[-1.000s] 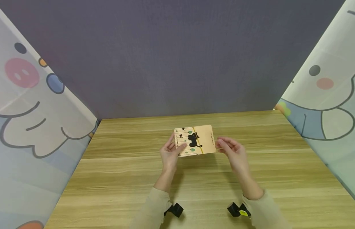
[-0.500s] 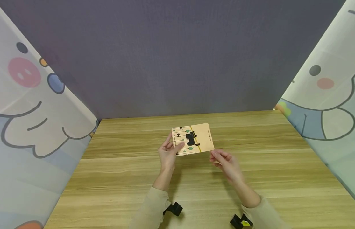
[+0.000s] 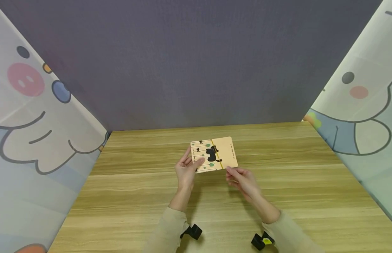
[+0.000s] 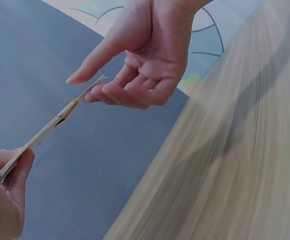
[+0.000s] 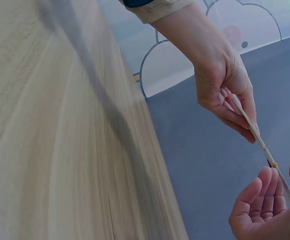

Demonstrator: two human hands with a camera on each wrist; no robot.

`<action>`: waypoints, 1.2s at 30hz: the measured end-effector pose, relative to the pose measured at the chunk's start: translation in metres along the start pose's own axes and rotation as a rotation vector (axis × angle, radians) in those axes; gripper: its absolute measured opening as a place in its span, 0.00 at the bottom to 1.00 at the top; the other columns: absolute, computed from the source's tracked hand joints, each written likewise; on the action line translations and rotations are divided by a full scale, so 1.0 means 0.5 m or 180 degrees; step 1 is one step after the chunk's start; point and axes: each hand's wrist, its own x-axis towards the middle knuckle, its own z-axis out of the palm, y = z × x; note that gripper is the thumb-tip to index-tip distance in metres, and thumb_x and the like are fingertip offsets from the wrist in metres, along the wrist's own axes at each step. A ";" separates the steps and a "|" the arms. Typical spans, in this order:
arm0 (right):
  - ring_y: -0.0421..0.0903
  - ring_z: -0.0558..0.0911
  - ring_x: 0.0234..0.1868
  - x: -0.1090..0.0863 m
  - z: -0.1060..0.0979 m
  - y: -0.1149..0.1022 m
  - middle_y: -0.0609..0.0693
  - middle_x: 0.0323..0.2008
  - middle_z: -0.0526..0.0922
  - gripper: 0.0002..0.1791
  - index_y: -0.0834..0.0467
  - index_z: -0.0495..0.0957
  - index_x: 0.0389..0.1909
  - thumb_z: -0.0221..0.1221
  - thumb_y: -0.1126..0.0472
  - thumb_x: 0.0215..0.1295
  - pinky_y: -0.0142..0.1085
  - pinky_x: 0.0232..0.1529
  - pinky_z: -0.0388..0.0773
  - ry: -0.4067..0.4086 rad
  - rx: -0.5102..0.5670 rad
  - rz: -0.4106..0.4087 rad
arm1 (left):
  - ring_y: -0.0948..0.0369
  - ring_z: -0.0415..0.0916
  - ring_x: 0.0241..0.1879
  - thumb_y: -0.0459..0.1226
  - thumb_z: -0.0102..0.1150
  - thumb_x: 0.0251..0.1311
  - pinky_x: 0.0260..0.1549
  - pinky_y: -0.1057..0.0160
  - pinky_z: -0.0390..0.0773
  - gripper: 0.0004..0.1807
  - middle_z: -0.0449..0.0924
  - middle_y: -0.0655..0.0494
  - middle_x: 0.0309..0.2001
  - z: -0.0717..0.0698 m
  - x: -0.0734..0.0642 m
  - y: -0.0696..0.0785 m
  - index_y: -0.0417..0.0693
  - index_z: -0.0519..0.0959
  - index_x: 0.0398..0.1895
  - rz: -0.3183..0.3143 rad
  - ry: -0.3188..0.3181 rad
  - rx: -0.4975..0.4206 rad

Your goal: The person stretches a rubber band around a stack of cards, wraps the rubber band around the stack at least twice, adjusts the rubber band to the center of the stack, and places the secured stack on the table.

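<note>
My left hand [image 3: 184,172] holds a thin cream notebook [image 3: 227,151], thumb on the cover and fingers behind, above the table. The cover shows a black dog, green leaves and thin lines. A yellow rubber band [image 3: 216,154] runs around the notebook near its middle. At the lower right edge is my right hand [image 3: 244,181], thumb and bent fingers apart on either side of the notebook. In the left wrist view the right thumb [image 4: 82,74] stands clear of the cover, fingers close beneath. The right wrist view shows the notebook [image 5: 255,131] edge-on.
The wood-grain table [image 3: 135,196] spreads below both hands. A grey panel [image 3: 202,70] rises along its back edge, and cartoon-print cloths [image 3: 31,140] hang at both sides. Black wrist devices [image 3: 193,232] sit by the sleeves.
My right hand has moved from the notebook's right edge down and left to its lower edge, near the rubber band. The left hand keeps its hold, with the notebook shifting only slightly.
</note>
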 end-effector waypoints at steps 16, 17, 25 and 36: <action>0.41 0.79 0.20 0.021 0.022 0.008 0.51 0.22 0.81 0.07 0.66 0.78 0.27 0.60 0.64 0.55 0.32 0.28 0.81 0.0187 0.0248 0.0005 | 0.52 0.80 0.33 0.23 0.66 0.38 0.30 0.63 0.81 0.35 0.79 0.39 0.36 0.002 0.004 -0.019 0.37 0.68 0.56 0.0244 -0.0040 -0.0165; 0.41 0.79 0.20 0.021 0.023 0.010 0.52 0.22 0.81 0.08 0.68 0.78 0.27 0.60 0.65 0.55 0.32 0.28 0.81 0.0190 0.0269 -0.0011 | 0.52 0.80 0.33 0.23 0.67 0.38 0.31 0.62 0.81 0.35 0.79 0.39 0.36 0.010 -0.007 0.000 0.37 0.68 0.56 0.0229 0.0003 -0.0112; 0.42 0.80 0.22 0.019 0.027 0.023 0.54 0.24 0.82 0.05 0.62 0.79 0.25 0.60 0.65 0.55 0.34 0.31 0.81 0.0055 0.0183 0.0006 | 0.60 0.79 0.26 0.22 0.66 0.38 0.30 0.66 0.81 0.35 0.81 0.44 0.30 0.023 -0.016 0.006 0.38 0.68 0.56 0.0011 -0.0042 -0.0086; 0.41 0.79 0.21 0.015 0.016 0.022 0.50 0.22 0.81 0.06 0.64 0.78 0.25 0.59 0.65 0.57 0.33 0.30 0.81 0.0238 0.0349 0.0016 | 0.56 0.80 0.31 0.20 0.64 0.38 0.32 0.64 0.81 0.36 0.78 0.36 0.37 0.026 -0.016 0.014 0.39 0.68 0.56 -0.0253 0.0147 -0.0020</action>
